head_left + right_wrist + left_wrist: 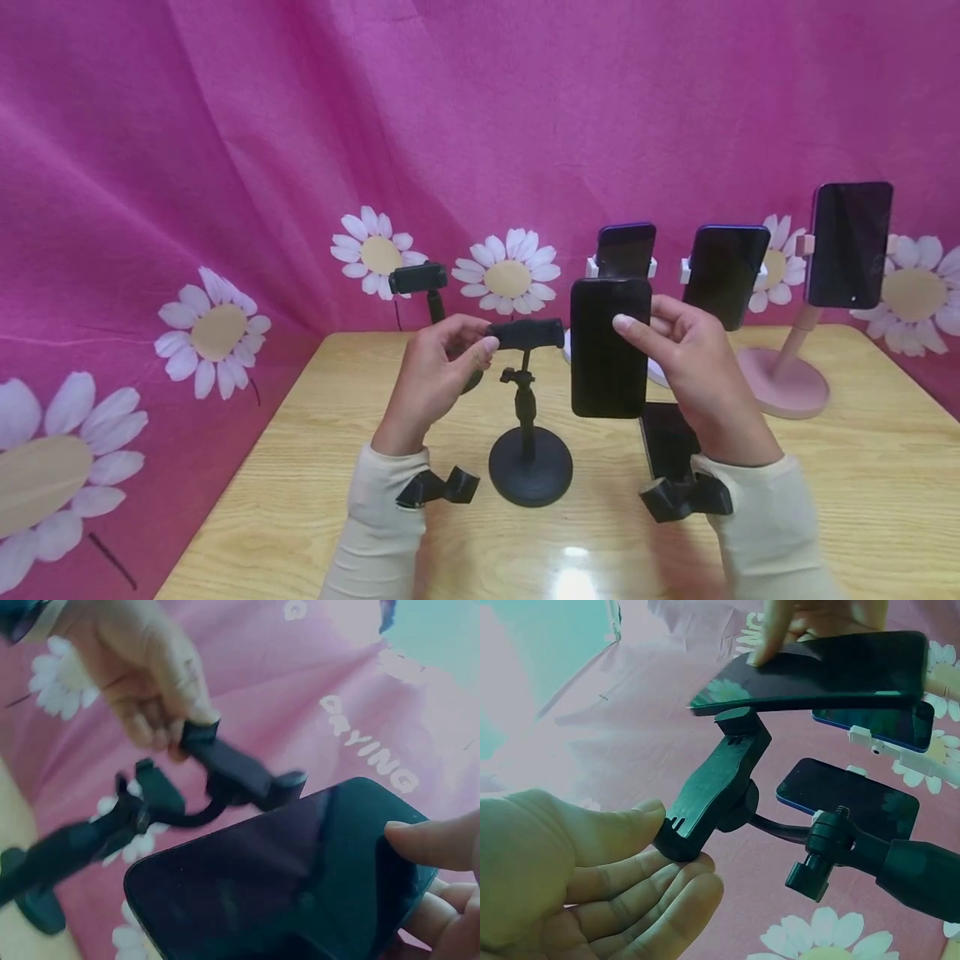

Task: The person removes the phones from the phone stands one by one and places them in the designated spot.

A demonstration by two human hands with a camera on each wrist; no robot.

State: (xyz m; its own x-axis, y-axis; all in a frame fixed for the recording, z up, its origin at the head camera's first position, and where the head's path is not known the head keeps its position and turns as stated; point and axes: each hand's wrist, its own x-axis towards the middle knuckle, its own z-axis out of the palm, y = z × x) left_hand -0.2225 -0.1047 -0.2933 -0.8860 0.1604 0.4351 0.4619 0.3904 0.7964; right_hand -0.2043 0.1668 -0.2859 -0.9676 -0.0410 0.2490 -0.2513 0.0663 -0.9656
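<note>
My left hand [442, 367] pinches the left end of the black clamp [528, 333] on top of a phone stand. A round black base [531, 467] carries this stand on the table. In the left wrist view, thumb and fingers grip one end lip of the clamp [716, 780], whose cradle holds nothing. My right hand [693, 367] holds a black smartphone [609, 375] upright by its right edge, thumb on the screen. The phone is just right of the clamp in the head view. In the right wrist view, the phone [285, 877] lies close to the clamp's free end.
Behind on the left stands another black phone stand [418, 279]. To the right, phones sit in two white holders and a pink stand [783, 383]. Another phone [670, 437] lies on the wooden table [300, 500] by my right wrist. A pink flowered cloth [480, 108] hangs behind.
</note>
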